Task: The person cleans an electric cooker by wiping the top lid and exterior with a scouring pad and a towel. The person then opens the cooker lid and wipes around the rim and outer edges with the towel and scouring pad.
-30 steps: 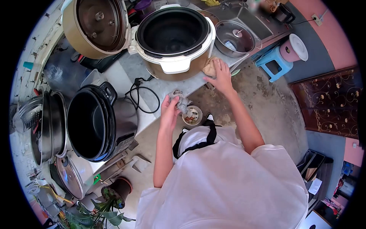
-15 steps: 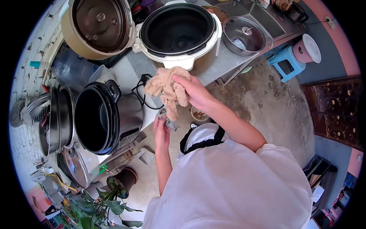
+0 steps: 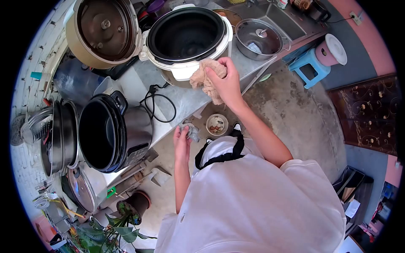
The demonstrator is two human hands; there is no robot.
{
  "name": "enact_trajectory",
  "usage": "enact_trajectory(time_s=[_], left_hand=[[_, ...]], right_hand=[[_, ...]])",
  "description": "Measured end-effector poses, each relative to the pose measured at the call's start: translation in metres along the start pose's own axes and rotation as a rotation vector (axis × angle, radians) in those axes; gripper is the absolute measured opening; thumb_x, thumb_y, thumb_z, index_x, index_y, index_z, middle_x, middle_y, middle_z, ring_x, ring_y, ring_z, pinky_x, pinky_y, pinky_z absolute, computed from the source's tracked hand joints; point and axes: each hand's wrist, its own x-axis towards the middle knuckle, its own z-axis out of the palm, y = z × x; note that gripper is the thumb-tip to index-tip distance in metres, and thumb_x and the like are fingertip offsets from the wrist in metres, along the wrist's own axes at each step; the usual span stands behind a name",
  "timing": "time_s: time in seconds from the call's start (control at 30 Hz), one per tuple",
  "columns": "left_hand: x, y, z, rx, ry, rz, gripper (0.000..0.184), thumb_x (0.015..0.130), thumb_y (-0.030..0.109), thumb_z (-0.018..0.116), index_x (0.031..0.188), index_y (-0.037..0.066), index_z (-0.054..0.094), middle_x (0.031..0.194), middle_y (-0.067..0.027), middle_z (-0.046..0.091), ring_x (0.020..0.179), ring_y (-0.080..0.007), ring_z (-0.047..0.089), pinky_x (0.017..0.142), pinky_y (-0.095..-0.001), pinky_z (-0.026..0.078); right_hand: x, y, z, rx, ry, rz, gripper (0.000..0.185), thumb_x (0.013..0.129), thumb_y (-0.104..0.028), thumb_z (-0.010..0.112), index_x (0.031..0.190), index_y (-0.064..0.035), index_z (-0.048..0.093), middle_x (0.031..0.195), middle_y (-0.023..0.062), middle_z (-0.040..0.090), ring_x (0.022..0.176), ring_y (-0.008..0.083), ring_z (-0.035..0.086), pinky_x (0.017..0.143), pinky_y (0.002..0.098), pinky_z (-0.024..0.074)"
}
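Note:
My right hand (image 3: 228, 85) is closed round a bunched beige cloth (image 3: 209, 78), held at the front of a white and gold electric cooker (image 3: 185, 71). That cooker has its lid (image 3: 105, 36) swung up to the left and a dark pot inside. Lower down, my left hand (image 3: 182, 142) pinches a crumpled grey scrap (image 3: 192, 131), perhaps a cloth or plastic; I cannot tell which. It hangs just off the counter's edge. The cloth seems to touch the cooker's front side.
A second cooker (image 3: 101, 133), dark and lidless, stands at the left of the counter (image 3: 185, 103). A black cord (image 3: 173, 110) lies between the cookers. Right of them sits a glass-lidded pot (image 3: 259, 40) by the sink (image 3: 287, 21). A bowl (image 3: 217, 125) is on the floor.
My right hand has moved up and right with the beige cloth, away from my left hand, to the cooker's front. My left hand still holds the grey scrap.

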Motion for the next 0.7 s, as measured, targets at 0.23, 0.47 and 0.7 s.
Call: enact_trajectory(time_s=[0.23,0.47,0.7], left_hand=[[-0.002,0.016,0.004,0.251,0.073,0.011,0.024,0.093,0.019,0.064,0.114,0.009,0.057,0.100,0.0009,0.065,0.086,-0.0077,0.062,0.071,-0.0239,0.048],[-0.018,0.031,0.021,0.267,0.036,0.070,0.036,0.091,0.022,0.068,0.122,0.006,0.056,0.096,0.0025,0.064,0.079,-0.0048,0.057,0.068,-0.0230,0.044],[-0.011,0.014,0.058,0.331,0.094,0.085,0.024,0.092,0.018,0.066,0.112,0.008,0.060,0.090,0.0025,0.064,0.080,-0.0052,0.059,0.066,-0.0225,0.045]], right_hand=[[0.010,-0.001,-0.015,-0.480,0.083,-0.307,0.033,0.079,-0.020,0.073,0.100,-0.0038,0.053,0.098,0.0140,0.059,0.091,0.0372,0.060,0.075,0.0446,0.0483],[0.056,0.002,-0.039,-0.588,0.253,-0.108,0.035,0.077,-0.019,0.071,0.105,-0.0044,0.055,0.102,0.0152,0.059,0.095,0.0373,0.060,0.080,0.0457,0.0484],[0.000,-0.002,-0.035,-0.330,-0.121,-0.305,0.037,0.074,-0.013,0.070,0.108,-0.0034,0.059,0.106,0.0144,0.058,0.097,0.0378,0.060,0.081,0.0433,0.0494]])
